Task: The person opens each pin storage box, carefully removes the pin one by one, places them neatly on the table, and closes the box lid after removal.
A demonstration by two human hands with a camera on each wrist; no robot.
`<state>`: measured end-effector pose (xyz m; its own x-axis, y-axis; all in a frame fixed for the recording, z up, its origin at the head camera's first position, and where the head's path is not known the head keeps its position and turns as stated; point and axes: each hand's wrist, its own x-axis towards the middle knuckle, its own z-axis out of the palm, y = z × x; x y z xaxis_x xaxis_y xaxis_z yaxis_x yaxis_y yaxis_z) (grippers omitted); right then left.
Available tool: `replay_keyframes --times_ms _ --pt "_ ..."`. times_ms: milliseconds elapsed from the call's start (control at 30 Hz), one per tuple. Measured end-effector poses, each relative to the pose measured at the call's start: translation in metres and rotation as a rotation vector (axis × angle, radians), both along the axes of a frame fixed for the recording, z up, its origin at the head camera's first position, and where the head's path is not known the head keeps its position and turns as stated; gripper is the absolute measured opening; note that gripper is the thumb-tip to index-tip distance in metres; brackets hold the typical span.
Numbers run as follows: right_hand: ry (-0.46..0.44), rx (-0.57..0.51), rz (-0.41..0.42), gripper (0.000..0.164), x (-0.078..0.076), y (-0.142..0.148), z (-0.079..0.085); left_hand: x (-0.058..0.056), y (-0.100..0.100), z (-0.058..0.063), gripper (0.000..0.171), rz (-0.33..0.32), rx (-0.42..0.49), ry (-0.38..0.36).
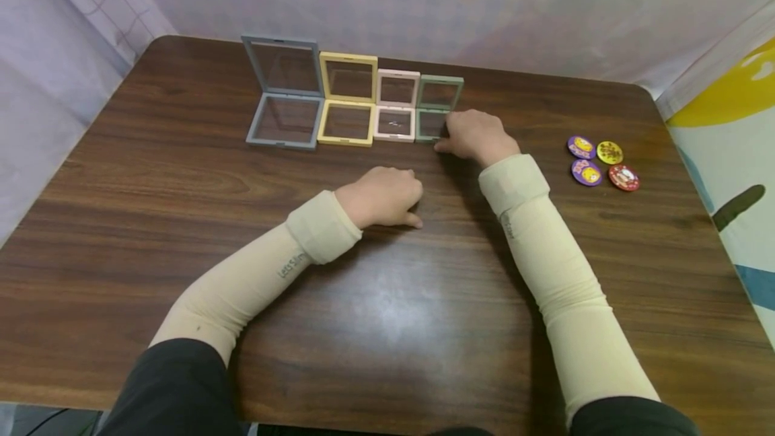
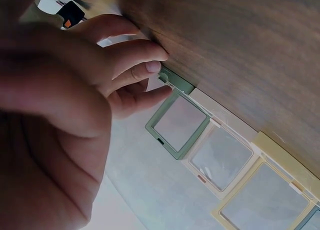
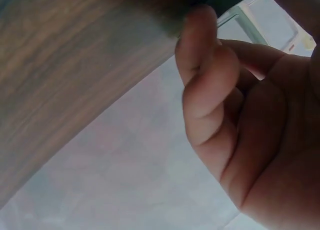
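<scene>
Four would be too many to list singly, so several hinged frames with clear windows stand in a row, lids raised. The smallest, a green hinged frame (image 1: 431,125), is at the right end. My right hand (image 1: 478,134) holds its base at the right side, thumb at the front corner; in the right wrist view the curled fingers (image 3: 210,85) hide most of it. My left hand (image 1: 384,195) hovers or rests nearer me, fingers loosely bent, holding nothing. Beside the green one stand a pink frame (image 1: 395,136), a yellow frame (image 1: 346,141) and a large blue-grey frame (image 1: 281,144).
Several round badges lie at the right of the brown table (image 1: 151,221): a purple badge (image 1: 586,172), another purple one, a yellow badge (image 1: 609,153) and a red badge (image 1: 623,178). A pale curtain (image 1: 424,12) hangs behind the table's back edge.
</scene>
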<state>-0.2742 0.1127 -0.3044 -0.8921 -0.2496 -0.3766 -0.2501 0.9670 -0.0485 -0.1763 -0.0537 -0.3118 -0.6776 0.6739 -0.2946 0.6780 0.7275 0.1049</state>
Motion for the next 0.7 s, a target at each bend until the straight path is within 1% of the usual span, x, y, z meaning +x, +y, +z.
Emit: replay_keyframes --times_ms 100,167,233,300,367,467,600,667,700 --pt "-0.021 -0.006 -0.008 0.055 0.001 0.001 0.002 -0.001 0.000 0.001 0.037 -0.005 -0.013 -0.004" --pt "-0.040 -0.010 -0.020 0.062 0.003 0.002 0.004 -0.002 -0.001 0.002 0.038 -0.013 -0.019 -0.022" --pt "-0.064 -0.018 -0.034 0.073 0.004 0.003 0.005 -0.006 -0.004 0.004 0.042 -0.012 -0.014 -0.054" --pt "-0.092 -0.022 -0.047 0.082 0.006 0.003 0.007 -0.011 -0.009 0.005 0.047 0.003 -0.002 -0.097" --pt "-0.115 -0.027 -0.056 0.088 0.009 0.003 0.010 -0.016 -0.013 0.006 0.053 0.018 0.013 -0.132" --pt "-0.118 -0.031 -0.048 0.085 0.011 0.003 0.015 -0.021 -0.018 0.007 0.057 0.031 0.037 -0.172" --pt "-0.122 -0.041 -0.046 0.077 0.014 0.003 0.020 -0.026 -0.021 0.010 0.058 0.003 0.057 -0.217" --pt "-0.136 -0.041 -0.051 0.077 0.015 0.004 0.022 -0.028 -0.024 0.016 0.058 -0.006 0.091 -0.244" --pt "-0.145 -0.042 -0.054 0.079 0.015 0.004 0.024 -0.029 -0.027 0.023 0.060 0.000 0.112 -0.250"
